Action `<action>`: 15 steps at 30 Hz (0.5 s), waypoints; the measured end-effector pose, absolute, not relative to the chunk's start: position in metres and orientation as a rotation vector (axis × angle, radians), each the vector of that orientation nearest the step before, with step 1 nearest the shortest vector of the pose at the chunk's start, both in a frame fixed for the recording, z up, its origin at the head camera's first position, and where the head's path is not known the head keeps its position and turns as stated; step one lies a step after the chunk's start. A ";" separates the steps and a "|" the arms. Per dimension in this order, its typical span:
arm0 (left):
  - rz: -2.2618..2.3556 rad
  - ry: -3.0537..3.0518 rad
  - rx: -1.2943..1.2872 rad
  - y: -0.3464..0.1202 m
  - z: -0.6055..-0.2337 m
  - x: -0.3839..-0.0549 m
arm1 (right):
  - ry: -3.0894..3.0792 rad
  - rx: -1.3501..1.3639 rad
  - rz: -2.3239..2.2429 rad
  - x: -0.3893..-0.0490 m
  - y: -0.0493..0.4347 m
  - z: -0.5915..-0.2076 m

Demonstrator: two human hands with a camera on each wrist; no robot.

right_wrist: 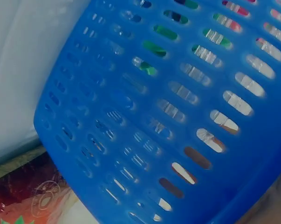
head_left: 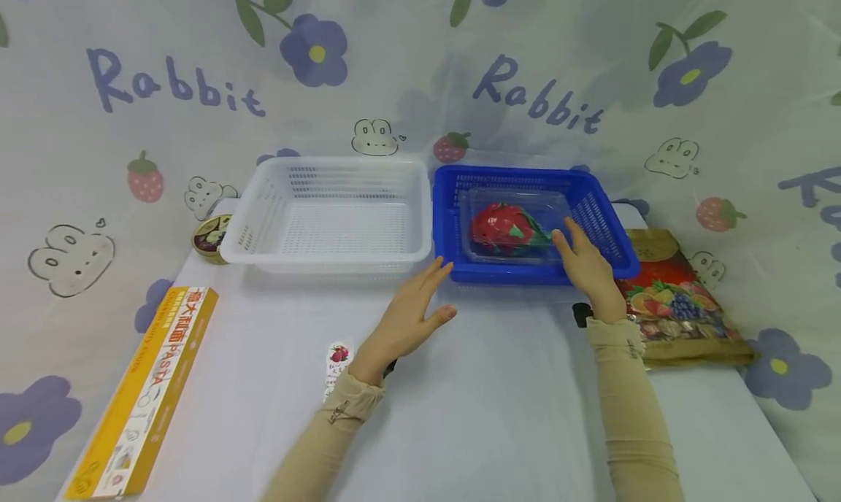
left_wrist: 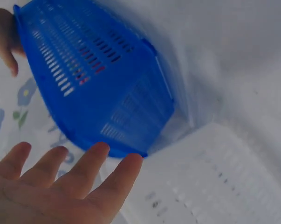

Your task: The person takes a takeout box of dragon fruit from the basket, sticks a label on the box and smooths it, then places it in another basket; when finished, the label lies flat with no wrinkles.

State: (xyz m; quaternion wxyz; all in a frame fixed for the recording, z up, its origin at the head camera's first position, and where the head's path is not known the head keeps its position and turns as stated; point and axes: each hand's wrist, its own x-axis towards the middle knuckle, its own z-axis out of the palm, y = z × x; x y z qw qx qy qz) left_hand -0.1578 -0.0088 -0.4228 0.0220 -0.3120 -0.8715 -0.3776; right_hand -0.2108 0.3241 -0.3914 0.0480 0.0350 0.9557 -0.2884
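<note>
A red dragon fruit with green tips [head_left: 501,226] lies in a clear plastic box [head_left: 469,248], which sits inside the blue basket [head_left: 525,272]. Over the basket's front right part is my right hand [head_left: 589,268], thumb and forefinger spread beside the box's right edge. My left hand [head_left: 406,318] hovers in front of where the two baskets meet, fingers extended and nothing in it. In the left wrist view its fingertips overlap the blue basket's rim. The right wrist view is filled by the slotted blue wall, with green and red showing through.
Left of the blue basket stands a white basket [head_left: 328,260]. A yellow pasta box [head_left: 147,392] lies at the left, with a round tin [head_left: 212,238] behind it. On the right is a red and gold fruit-printed bag [head_left: 683,305]. A small dragon-fruit card [head_left: 338,357] lies by my left wrist.
</note>
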 end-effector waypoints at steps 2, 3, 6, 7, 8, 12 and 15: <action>-1.195 -2.711 -0.960 -0.001 -0.424 -0.164 | 2.881 0.104 -0.813 -0.215 0.324 -0.391; -1.216 -2.718 -0.954 0.003 -0.426 -0.166 | 2.866 0.102 -0.783 -0.217 0.324 -0.390; -1.294 -2.735 -0.921 0.011 -0.429 -0.172 | 2.837 0.087 -0.718 -0.222 0.324 -0.389; -1.323 -2.735 -0.910 0.014 -0.431 -0.174 | 2.831 0.083 -0.705 -0.224 0.324 -0.388; -1.353 -2.728 -0.904 0.016 -0.432 -0.175 | 2.825 0.086 -0.706 -0.225 0.324 -0.388; -1.443 -2.691 -0.896 0.023 -0.438 -0.178 | 2.801 0.106 -0.712 -0.229 0.326 -0.386; -1.500 -2.657 -0.895 0.027 -0.440 -0.180 | 2.784 0.131 -0.710 -0.232 0.328 -0.386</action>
